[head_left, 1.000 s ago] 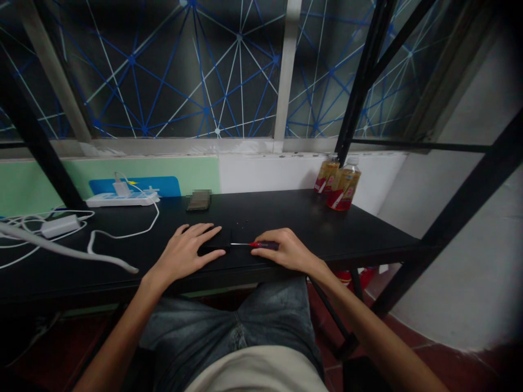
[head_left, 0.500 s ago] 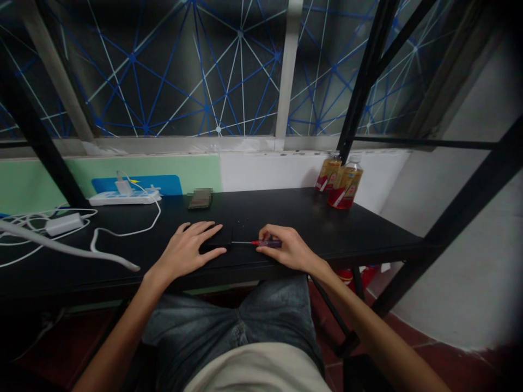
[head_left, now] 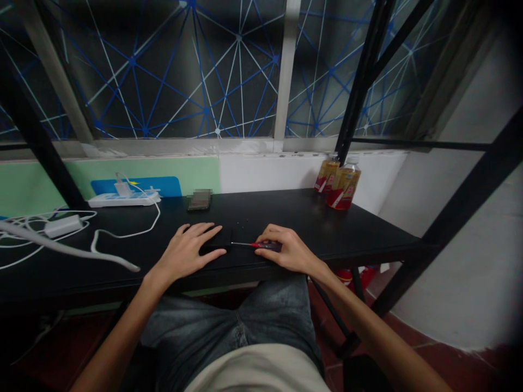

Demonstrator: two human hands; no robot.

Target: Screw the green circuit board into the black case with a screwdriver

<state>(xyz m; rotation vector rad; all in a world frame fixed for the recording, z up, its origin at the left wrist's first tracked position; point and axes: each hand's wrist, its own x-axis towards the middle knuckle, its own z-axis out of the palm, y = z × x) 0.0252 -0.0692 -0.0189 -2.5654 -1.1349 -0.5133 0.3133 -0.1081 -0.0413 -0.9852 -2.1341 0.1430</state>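
Note:
My right hand is closed round the red and dark handle of a screwdriver. Its thin metal shaft lies nearly level and points left, with the tip at the right side of a flat black box. Over the left part of that box rests my left hand, thumb on the near side and fingers on the far side, holding it against the table. The box is hard to make out against the black tabletop. Several tiny bits, perhaps screws, lie just beyond the shaft.
Two drink bottles stand at the back right of the black table. A blurred-out dark flat object lies at the back. A white power strip, an adapter and white cables occupy the left side.
The screwdriver's handle has turned a little in my right hand and tilts slightly differently. My left hand stays on the black box.

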